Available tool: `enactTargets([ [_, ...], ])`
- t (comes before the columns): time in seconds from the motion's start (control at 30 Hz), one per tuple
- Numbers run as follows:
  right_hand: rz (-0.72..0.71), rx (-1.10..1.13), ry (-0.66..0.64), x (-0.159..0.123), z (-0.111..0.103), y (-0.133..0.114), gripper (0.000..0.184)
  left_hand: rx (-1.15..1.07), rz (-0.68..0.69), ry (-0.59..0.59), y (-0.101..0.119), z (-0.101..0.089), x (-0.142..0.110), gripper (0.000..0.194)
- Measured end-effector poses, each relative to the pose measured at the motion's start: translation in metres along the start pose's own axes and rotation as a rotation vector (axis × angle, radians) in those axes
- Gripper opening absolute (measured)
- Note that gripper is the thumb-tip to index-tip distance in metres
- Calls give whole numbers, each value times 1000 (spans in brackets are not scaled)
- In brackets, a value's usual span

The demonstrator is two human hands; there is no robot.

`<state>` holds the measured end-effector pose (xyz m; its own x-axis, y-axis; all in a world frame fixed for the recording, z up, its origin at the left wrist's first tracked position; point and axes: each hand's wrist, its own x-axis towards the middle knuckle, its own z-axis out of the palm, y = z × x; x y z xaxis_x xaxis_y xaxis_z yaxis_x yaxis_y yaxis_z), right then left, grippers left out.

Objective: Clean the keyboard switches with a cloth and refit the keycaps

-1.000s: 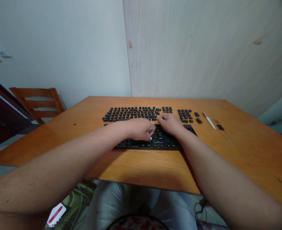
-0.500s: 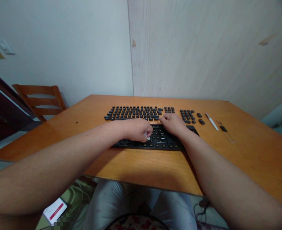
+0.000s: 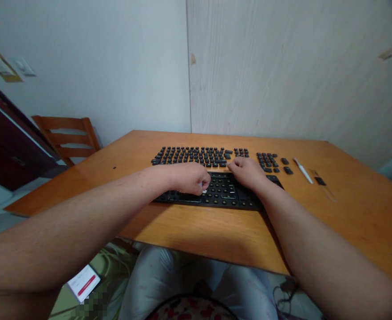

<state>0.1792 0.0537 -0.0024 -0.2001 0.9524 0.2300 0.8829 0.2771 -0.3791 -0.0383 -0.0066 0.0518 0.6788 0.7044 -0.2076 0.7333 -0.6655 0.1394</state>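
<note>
A black keyboard base (image 3: 217, 202) stripped of its keycaps lies before me on the wooden table (image 3: 189, 226). Over its middle, my left hand (image 3: 192, 179) is closed with the fingertips down at the key sockets. A small bit of soft white material (image 3: 204, 191), perhaps tissue or cotton, peeks out from under those fingers. My right hand (image 3: 247, 172) rests at the base's far edge, right of centre, its fingers curled in. Whatever those fingers grip is hidden. Beyond both hands, the removed black keycaps (image 3: 196, 155) lie in rows in keyboard order.
Right of the keycaps lie a white pen-like tool (image 3: 303, 171) and a small black piece with thin wires (image 3: 320, 181). A tiny dark speck (image 3: 114, 168) sits on the left tabletop. A wooden chair (image 3: 67, 138) stands beyond the table's left edge, and a wall rises behind.
My view has turned slightly left. My left hand has slid a little leftward over the keyboard base with the white material. My right hand stays at the far edge.
</note>
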Motion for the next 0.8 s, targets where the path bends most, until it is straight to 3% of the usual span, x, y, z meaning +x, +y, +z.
enactTargets([
  [0.8,-63,-5,-16,4,5,16,41,28,-141,28,-20,2,-51,14],
])
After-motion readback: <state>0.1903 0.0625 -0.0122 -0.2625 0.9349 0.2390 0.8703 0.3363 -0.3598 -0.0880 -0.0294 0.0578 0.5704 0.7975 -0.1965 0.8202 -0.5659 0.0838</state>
